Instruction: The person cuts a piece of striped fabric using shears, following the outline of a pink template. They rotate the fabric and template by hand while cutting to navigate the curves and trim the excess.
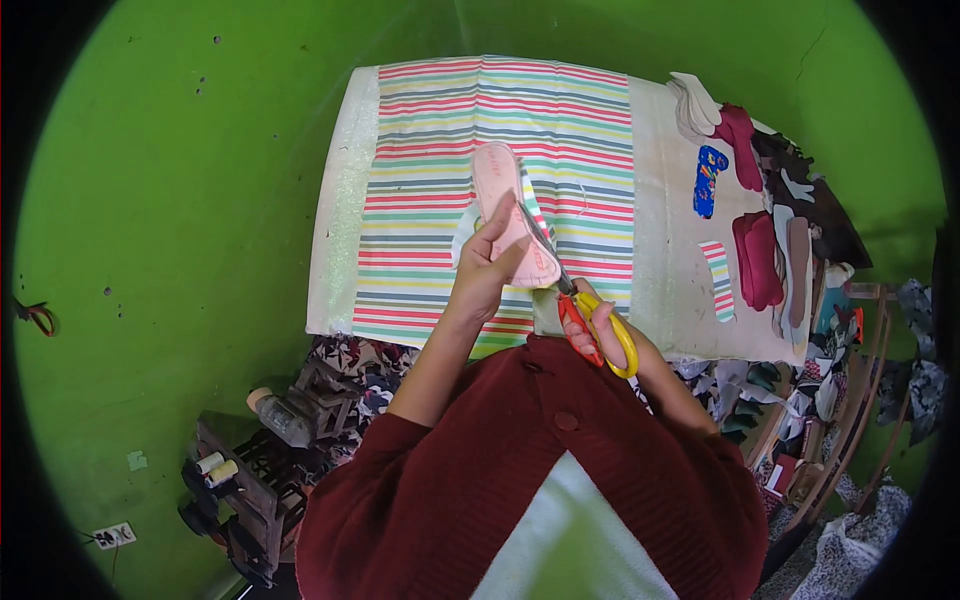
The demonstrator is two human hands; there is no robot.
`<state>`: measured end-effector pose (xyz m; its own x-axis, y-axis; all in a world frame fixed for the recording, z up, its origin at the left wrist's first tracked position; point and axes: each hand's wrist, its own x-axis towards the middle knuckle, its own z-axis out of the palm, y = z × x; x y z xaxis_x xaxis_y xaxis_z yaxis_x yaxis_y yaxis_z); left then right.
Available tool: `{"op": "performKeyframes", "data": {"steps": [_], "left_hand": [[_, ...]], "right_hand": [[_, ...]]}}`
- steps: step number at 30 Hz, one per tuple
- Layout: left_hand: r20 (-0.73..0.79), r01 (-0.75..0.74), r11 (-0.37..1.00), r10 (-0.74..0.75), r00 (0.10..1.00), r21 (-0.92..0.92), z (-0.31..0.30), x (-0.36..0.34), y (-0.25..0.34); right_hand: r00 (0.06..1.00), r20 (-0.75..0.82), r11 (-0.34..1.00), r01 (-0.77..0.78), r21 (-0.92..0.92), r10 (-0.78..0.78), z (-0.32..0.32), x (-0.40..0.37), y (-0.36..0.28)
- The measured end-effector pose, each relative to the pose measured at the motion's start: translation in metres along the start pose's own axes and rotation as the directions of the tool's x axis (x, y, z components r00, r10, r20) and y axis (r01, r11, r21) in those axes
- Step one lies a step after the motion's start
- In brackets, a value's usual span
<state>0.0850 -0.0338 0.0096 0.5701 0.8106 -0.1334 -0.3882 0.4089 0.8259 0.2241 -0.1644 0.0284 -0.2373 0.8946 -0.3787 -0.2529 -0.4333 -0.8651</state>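
Observation:
In my left hand (486, 268) is a pink insole-shaped piece (497, 180) with red markings, gripped between thumb and fingers. Striped fabric (530, 192) shows from behind its edges, with a loose flap on the left. My right hand (584, 318) is wrapped round scissors (624, 350) with one yellow and one red handle. Their blades lie along the right edge of the pink piece, against the striped fabric; their exact opening is hard to make out. Both hands are over the near side of a larger striped cloth (420, 215) spread on the table.
Stacked maroon sole shapes (757, 262), a blue patterned piece (710, 182), a striped cut piece (717, 282) and pale sole shapes (697, 104) lie on the table's right side (665, 200). At lower left are a clear bottle (284, 418) and thread spools (220, 472). Fabric scraps surround the near edge.

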Motion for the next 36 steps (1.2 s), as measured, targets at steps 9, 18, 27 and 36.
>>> {"op": "performKeyframes", "data": {"steps": [9, 18, 27, 36], "left_hand": [[0.006, -0.004, 0.999, 0.004, 1.0, -0.036, -0.01, 0.003, 0.008], [0.025, 0.037, 0.996, -0.04, 0.999, 0.08, -0.004, -0.003, 0.009], [0.007, 0.041, 0.995, -0.041, 0.999, 0.089, -0.002, -0.008, 0.007], [0.037, 0.031, 0.994, -0.035, 0.999, 0.104, -0.005, -0.005, 0.014]], "right_hand": [[0.981, -0.15, 0.992, 0.123, 0.006, -0.121, 0.013, -0.007, 0.029], [0.997, -0.036, 0.997, 0.065, 0.033, -0.064, 0.006, -0.008, 0.017], [0.996, -0.085, 0.948, 0.013, -0.317, -0.042, 0.006, -0.01, 0.008], [1.0, -0.023, 0.96, 0.011, -0.278, -0.018, -0.001, -0.015, 0.007]]}}
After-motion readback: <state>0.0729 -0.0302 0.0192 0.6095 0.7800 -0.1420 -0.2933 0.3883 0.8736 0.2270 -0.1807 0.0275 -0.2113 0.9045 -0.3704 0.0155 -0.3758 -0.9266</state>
